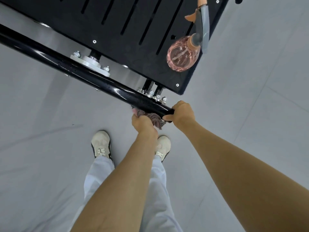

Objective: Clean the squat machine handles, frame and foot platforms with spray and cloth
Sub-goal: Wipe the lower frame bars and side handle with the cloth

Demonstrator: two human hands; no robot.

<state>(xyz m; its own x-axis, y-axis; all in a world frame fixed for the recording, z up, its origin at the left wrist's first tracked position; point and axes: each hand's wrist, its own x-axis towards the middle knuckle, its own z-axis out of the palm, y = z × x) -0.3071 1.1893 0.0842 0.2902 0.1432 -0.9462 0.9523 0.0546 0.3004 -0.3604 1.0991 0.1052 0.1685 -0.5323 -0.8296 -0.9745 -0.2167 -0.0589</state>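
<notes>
nothing readable from where i'm looking, tbh. no label, brand, number or sign i can make out on anything in view.

Pink spray bottle [183, 56] on platform [117, 22]

Bright, even, diffuse light fills the scene, and shadows on the pale grey floor [41, 114] are faint and soft. The glossy black steel tube [100, 81] carries white streaks of glare, and the translucent pink spray bottle [182, 57] glints. Wide-angle stretch swells the bare forearms [117, 190] toward the lower edge. Detail is slightly soft throughout.
</notes>
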